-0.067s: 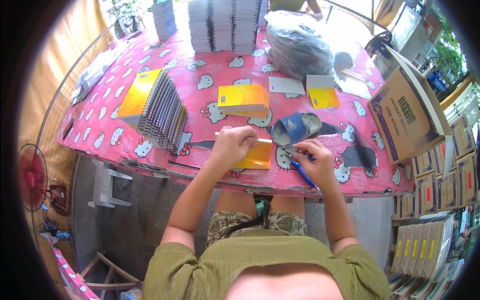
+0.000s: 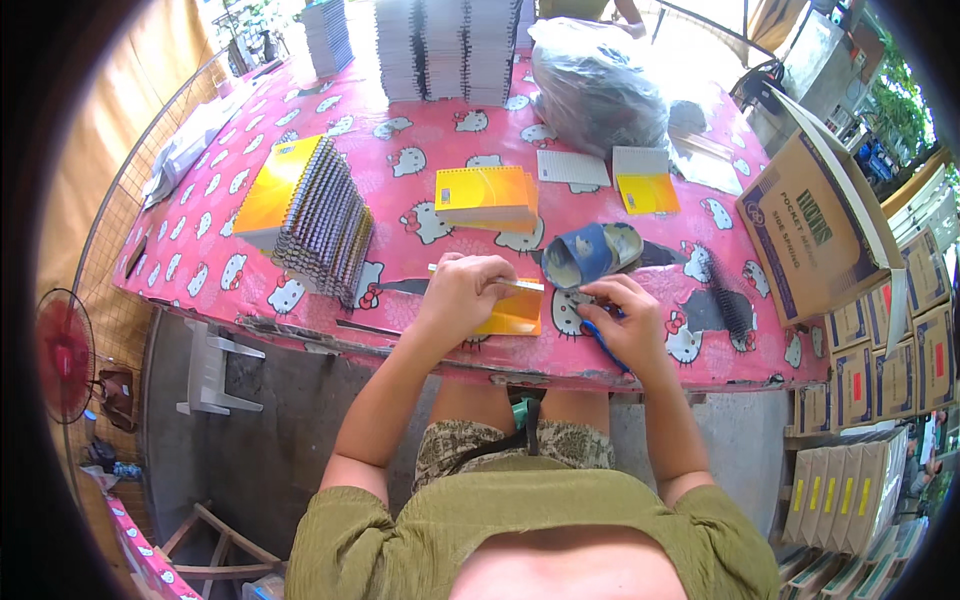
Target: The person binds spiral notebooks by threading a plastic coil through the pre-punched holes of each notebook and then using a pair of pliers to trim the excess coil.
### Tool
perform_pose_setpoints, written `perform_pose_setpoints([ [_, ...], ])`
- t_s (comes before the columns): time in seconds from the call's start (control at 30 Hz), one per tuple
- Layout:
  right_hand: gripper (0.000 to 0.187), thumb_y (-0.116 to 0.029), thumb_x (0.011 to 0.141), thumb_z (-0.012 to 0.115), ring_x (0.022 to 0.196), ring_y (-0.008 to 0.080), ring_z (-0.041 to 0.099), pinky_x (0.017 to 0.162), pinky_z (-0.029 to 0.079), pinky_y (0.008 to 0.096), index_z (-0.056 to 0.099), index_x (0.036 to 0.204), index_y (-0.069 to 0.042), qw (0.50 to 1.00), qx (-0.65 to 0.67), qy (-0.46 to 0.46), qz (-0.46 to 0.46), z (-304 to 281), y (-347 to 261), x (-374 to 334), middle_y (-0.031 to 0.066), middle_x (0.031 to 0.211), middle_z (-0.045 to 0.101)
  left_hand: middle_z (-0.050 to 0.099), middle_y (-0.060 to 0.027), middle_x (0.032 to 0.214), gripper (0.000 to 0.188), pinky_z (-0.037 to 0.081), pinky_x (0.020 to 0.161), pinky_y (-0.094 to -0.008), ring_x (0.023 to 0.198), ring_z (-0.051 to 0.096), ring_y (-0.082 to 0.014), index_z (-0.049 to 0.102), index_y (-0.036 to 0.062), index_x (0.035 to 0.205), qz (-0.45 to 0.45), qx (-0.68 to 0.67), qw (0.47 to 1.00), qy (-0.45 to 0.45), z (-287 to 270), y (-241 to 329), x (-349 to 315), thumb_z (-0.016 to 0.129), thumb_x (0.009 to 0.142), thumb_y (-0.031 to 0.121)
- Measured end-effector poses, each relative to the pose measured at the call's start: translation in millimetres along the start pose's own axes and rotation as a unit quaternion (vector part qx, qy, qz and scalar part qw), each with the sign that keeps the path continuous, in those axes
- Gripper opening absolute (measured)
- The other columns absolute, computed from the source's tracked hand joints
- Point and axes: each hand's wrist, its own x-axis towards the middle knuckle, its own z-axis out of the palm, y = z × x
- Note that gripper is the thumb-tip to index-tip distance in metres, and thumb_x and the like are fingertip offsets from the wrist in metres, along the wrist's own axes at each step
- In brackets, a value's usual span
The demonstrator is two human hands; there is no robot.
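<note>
Near the table's front edge, my left hand [image 2: 466,290] is closed on a small yellow-orange notebook [image 2: 512,318], fingers pinched at its upper edge. Just to the right, my right hand [image 2: 628,318] is wrapped round a blue-handled pliers [image 2: 606,346]; its jaws are mostly hidden by the fingers. Beyond that hand lies a blue round holder [image 2: 580,255], tipped on its side. Further back from my left hand sits a short stack of yellow notebooks [image 2: 485,196]. A tall stack of spiral-bound notebooks [image 2: 325,225] leans at the left.
Pink patterned cloth covers the table [image 2: 400,330]. Black wire spirals [image 2: 728,300] lie at its right, near an open cardboard box [image 2: 815,220]. Tall notebook piles [image 2: 425,50] and a filled plastic bag [image 2: 600,90] stand at the back. Two opened notebooks [image 2: 645,190] lie before the bag.
My right hand has turned slightly, so less of the pliers shows now. My left hand stays on the notebook, almost unmoved.
</note>
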Motion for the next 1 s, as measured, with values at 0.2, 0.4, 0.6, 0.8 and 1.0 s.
perform_pose_setpoints([
  [0.2,0.021,-0.004,0.072,0.075,0.073,0.0181,0.063,0.064,0.049,0.0288,0.072,0.093,-0.005,1.000,0.021,0.003,-0.020,12,-4,9,0.0087,0.087,0.065,0.070,-0.0057,0.080,0.012,0.040,0.087,-0.0327,0.077,0.065,-0.0189,0.070,0.0084,0.082,0.069,0.013,0.993,0.091,8,9,-13,0.076,0.073,0.015],
  [0.4,0.020,-0.001,0.069,0.075,0.077,0.0191,0.061,0.066,0.049,0.0300,0.068,0.088,-0.004,0.997,-0.038,0.037,-0.058,24,-5,20,0.0074,0.083,0.061,0.071,-0.0033,0.080,0.014,0.033,0.096,-0.0390,0.082,0.064,-0.0155,0.074,0.0111,0.080,0.061,0.025,0.992,0.105,15,0,-18,0.077,0.073,0.023],
  [0.6,0.015,0.001,0.071,0.072,0.077,0.0177,0.060,0.068,0.049,0.0294,0.065,0.084,-0.001,0.995,0.070,-0.056,-0.049,25,2,25,0.0064,0.085,0.060,0.070,0.0011,0.086,0.018,0.023,0.102,-0.0457,0.095,0.061,-0.0149,0.075,0.0143,0.084,0.010,0.117,0.980,0.161,20,13,-24,0.079,0.072,0.027],
  [0.8,0.008,-0.005,0.083,0.067,0.074,0.0143,0.059,0.066,0.048,0.0292,0.062,0.088,-0.001,0.981,0.112,-0.137,0.080,23,-12,23,0.0071,0.083,0.060,0.069,0.0008,0.088,0.021,0.029,0.097,-0.0417,0.093,0.060,-0.0171,0.074,0.0145,0.086,-0.021,0.078,0.980,0.183,32,13,-24,0.080,0.068,0.025],
  [1.0,0.008,-0.013,0.086,0.061,0.076,0.0317,0.061,0.061,0.049,0.0390,0.061,0.092,-0.008,0.994,-0.056,-0.056,-0.069,31,-12,19,0.0093,0.087,0.058,0.067,-0.0002,0.089,0.022,0.029,0.088,-0.0382,0.092,0.059,-0.0164,0.072,0.0140,0.086,-0.011,0.048,0.984,0.168,31,6,-30,0.080,0.066,0.020],
])
